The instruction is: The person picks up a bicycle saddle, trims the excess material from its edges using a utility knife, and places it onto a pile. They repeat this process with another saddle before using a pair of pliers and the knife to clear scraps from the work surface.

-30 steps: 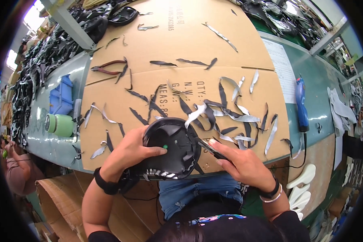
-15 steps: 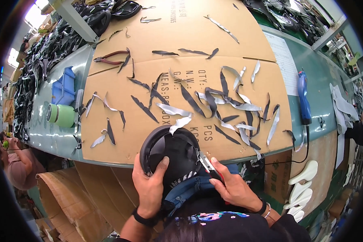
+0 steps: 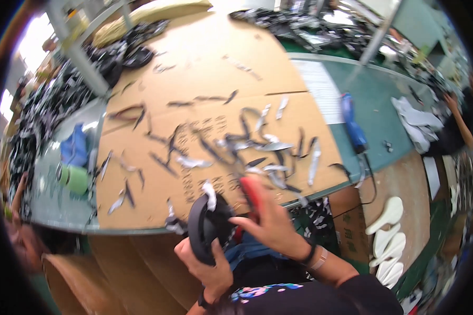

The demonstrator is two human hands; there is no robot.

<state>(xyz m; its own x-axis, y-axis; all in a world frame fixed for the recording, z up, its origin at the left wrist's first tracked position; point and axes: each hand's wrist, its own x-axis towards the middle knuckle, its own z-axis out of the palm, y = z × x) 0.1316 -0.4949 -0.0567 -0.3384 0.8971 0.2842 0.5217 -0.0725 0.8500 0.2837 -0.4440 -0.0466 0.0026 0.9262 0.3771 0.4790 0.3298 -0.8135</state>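
Observation:
My left hand (image 3: 211, 269) grips a black, rounded padded piece that looks like a bicycle saddle (image 3: 207, 228), tilted on its side at the table's front edge. A white strip (image 3: 210, 195) clings to its upper rim. In my right hand (image 3: 278, 223) is a red-handled cutting knife (image 3: 253, 197), held just right of the saddle and blurred by motion; its blade cannot be made out now. Beyond both hands, black and white trimmed strips (image 3: 270, 147) lie scattered over a flattened cardboard sheet (image 3: 302, 118).
Pliers (image 3: 126, 113) lie far left on the cardboard. Left of it stand a green cup (image 3: 74, 179) and a blue bin (image 3: 74, 147). A corded blue tool (image 3: 355, 126) and a paper sheet (image 3: 320, 89) lie right. White saddle-shaped shells (image 3: 386, 215) line the lower right, near another person's arm (image 3: 460, 123).
The knife has come off the saddle's rim and moved up with my right hand. My left hand has turned the saddle more onto its side. The whole view has shifted.

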